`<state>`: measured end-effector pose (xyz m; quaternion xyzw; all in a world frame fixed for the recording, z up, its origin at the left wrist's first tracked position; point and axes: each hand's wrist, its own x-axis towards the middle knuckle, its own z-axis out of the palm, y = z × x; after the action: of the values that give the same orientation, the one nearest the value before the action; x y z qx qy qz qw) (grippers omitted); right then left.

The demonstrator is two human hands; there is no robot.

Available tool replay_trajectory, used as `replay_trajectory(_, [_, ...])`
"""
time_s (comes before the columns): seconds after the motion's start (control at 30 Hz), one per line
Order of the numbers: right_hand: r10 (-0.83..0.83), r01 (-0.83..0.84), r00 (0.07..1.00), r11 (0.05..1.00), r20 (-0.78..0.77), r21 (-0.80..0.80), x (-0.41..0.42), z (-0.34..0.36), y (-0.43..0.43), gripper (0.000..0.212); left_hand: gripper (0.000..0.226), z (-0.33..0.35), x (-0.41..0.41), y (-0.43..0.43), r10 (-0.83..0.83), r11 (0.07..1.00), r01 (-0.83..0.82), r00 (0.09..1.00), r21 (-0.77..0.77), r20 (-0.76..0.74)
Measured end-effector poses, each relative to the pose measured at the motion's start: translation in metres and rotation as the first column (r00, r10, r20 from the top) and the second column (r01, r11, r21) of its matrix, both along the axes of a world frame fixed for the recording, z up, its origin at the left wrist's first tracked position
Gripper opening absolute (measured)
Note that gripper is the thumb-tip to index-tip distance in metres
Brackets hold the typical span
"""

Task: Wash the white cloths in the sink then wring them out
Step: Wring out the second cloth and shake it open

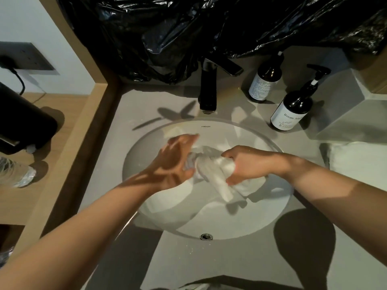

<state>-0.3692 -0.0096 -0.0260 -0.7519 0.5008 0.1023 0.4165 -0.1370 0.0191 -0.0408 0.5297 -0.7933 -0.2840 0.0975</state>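
the white cloth (211,170) is soft, wrinkled fabric. the sink (230,227) is smooth, glossy white ceramic, set in a matt grey stone-like table (188,258). the faucet (207,88) is dark polished metal; the bag (188,28) behind is crinkled, shiny black plastic.

left hand (173,162) motion-blurred, grip on white cloth (211,170) unclear. cloth's middle hidden under the hands. rear bottle (266,78) label print too small to read. plastic bottle (16,172) cut by left edge.
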Motion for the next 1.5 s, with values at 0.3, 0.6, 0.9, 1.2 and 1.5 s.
replay_trajectory(0.3, [-0.008,-0.008,0.981,0.997,0.196,0.080,-0.010,0.014,-0.003,0.047,0.048,-0.009,-0.024,-0.025,-0.254,0.923,0.248,0.967,-0.295,0.018])
replay_trajectory(0.6, [-0.436,0.117,0.848,0.709,0.301,0.696,-0.019,-0.037,0.018,0.088,0.029,0.014,-0.014,-0.043,-0.337,0.872,0.265,0.935,-0.412,-0.112])
replay_trajectory(0.9, [-0.693,-0.426,0.403,0.436,0.597,0.793,-0.003,-0.045,0.029,0.088,0.021,0.004,-0.012,-0.056,-0.386,0.674,0.561,0.822,-0.481,0.419])
replay_trajectory(1.2, [-0.287,0.221,0.891,0.951,0.351,0.215,0.018,-0.027,0.039,0.029,0.030,0.010,-0.036,-0.051,-0.430,0.795,0.607,0.541,0.019,0.723])
replay_trajectory(1.5, [-0.141,0.094,0.982,0.945,-0.129,-0.312,0.027,-0.028,0.012,0.037,0.020,0.011,-0.040,-0.064,-0.361,0.919,0.225,0.811,0.325,0.460])
